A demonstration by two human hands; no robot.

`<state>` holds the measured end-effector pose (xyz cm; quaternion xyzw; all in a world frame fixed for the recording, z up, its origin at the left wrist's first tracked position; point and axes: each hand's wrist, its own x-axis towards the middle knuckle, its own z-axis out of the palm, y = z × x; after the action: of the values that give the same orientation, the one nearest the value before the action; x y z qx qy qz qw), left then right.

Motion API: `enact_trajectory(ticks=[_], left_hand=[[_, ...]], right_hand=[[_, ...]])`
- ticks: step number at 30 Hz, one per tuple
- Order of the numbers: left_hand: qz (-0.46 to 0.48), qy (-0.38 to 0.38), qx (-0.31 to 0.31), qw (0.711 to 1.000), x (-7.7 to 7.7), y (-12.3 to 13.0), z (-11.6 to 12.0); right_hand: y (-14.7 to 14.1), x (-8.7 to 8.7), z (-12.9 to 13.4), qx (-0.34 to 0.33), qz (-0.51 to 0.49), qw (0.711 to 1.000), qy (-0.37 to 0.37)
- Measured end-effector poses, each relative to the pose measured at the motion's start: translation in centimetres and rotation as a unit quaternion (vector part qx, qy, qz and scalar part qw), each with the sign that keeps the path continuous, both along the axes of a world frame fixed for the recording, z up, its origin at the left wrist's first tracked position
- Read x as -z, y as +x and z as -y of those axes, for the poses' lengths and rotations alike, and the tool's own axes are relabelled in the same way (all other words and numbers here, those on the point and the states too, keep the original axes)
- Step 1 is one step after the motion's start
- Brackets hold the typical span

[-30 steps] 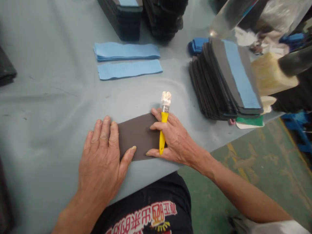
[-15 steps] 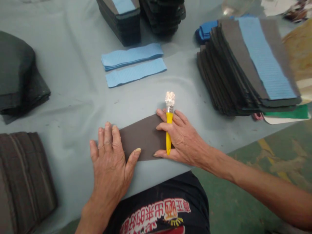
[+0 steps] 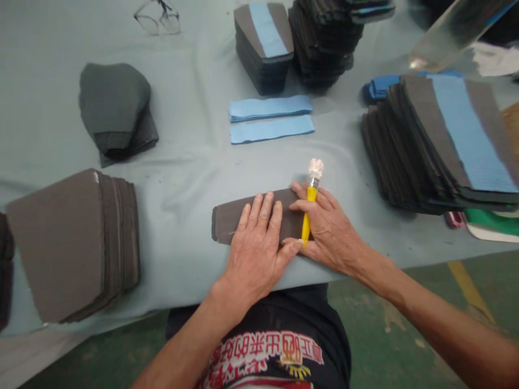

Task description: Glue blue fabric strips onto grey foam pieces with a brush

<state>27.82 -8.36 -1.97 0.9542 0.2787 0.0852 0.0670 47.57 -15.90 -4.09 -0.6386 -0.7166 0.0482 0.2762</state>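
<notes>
A dark grey-brown panel [image 3: 227, 219] lies flat near the table's front edge. My left hand [image 3: 259, 248] rests palm down across its middle, fingers extended, thumb towards my right hand. At the panel's right end, my right hand [image 3: 324, 224] holds a yellow-handled brush [image 3: 311, 200] between thumb and fingers, its whitish bristles pointing away from me. Some of the right fingertips also touch the panel. Beyond the hands lie light blue strips [image 3: 271, 129], side by side.
A stack of grey panels [image 3: 60, 243] stands at left, with folded dark fabric [image 3: 115, 102] behind it. Stacks with blue bands stand at the back [image 3: 263, 48] and right [image 3: 438, 146]. Glasses [image 3: 158, 21] lie at the far left of the tabletop [image 3: 190, 162].
The view has shifted, bringing the glasses and more of the left stack into sight. My left hand has slid right over the panel, uncovering its left end. My right hand still holds the brush.
</notes>
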Motion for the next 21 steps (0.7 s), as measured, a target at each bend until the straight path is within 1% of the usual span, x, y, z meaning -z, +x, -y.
enact_trajectory(ticks=[4, 6, 8, 10, 11, 14, 17, 19, 21], left_hand=[[-0.007, -0.009, -0.006, 1.0, -0.2, -0.1, 0.2], [-0.013, -0.009, -0.005, 1.0, -0.5, 0.0, 0.3], [-0.021, -0.01, -0.008, 1.0, -0.7, 0.2, 0.4], [-0.027, -0.017, -0.014, 0.999, -0.7, 0.3, 0.4], [-0.027, -0.021, -0.017, 0.999, -0.7, 0.3, 0.4], [-0.012, -0.032, -0.019, 0.999, -0.6, 0.4, 0.5], [0.009, -0.034, -0.025, 0.999, -0.5, 0.4, 0.6], [0.019, -0.034, -0.031, 0.999, -0.5, 0.4, 0.6], [0.03, -0.037, -0.029, 0.998, -0.5, 0.5, 0.6]], right_hand=[[0.2, -0.8, 0.5, 0.006, -0.021, 1.0, 0.001], [-0.3, -1.3, 0.5, 0.029, -0.079, 0.996, 0.006], [-1.3, -1.6, 0.3, 0.052, -0.158, 0.986, 0.001], [-2.4, -1.6, -0.3, 0.056, -0.214, 0.975, -0.006], [-2.9, -1.5, -0.6, 0.055, -0.225, 0.973, -0.009], [-3.3, -0.7, -1.2, 0.063, -0.213, 0.975, -0.022], [-2.6, -0.3, -1.1, 0.069, -0.184, 0.98, -0.03], [-2.2, -0.8, -0.8, 0.068, -0.164, 0.984, -0.029], [-2.4, -2.2, -0.6, 0.079, -0.155, 0.985, 0.005]])
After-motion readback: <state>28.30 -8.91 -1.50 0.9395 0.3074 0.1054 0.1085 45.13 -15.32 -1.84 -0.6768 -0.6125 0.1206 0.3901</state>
